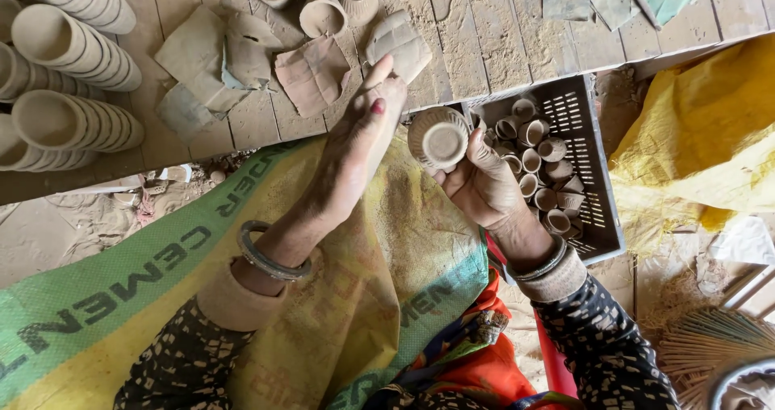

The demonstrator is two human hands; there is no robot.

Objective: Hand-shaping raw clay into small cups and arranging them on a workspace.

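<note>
A small round brown clay cup (438,138) is held tight by the right hand (481,182). The left hand (363,140) is open and flat, with nothing held. Many little clay cups (539,177) are piled in the dark plastic crate (583,121).

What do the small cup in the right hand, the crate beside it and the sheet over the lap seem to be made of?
Cup in the right hand: apparently unfired or unglazed clay, matte, dusty tan, faintly ridged. Crate: likely moulded plastic, dark grey with slotted walls, dust-coated. Sheet: probably a woven plastic sack, yellow and green, showing a fine weave and slight sheen.
</note>
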